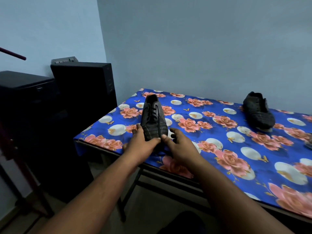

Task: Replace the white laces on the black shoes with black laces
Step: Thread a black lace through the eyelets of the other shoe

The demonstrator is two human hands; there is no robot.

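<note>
A black shoe (154, 118) with black laces (152, 111) threaded through its eyelets stands on the table, toe towards me. One loose lace end runs down over the toe to my thumbs. My left hand (141, 144) grips the toe from the left side, thumb across the front. My right hand (179, 145) is beside the toe on the right, its thumb touching the lace end, fingers loosely curled. A second black shoe (258, 110) lies on its side at the far right of the table. No white lace is visible.
The table wears a blue cloth with pink roses (236, 146); its near-left corner is just under my hands. Black speaker boxes (81, 92) stand to the left against the wall. A dark object (309, 142) shows at the right frame edge.
</note>
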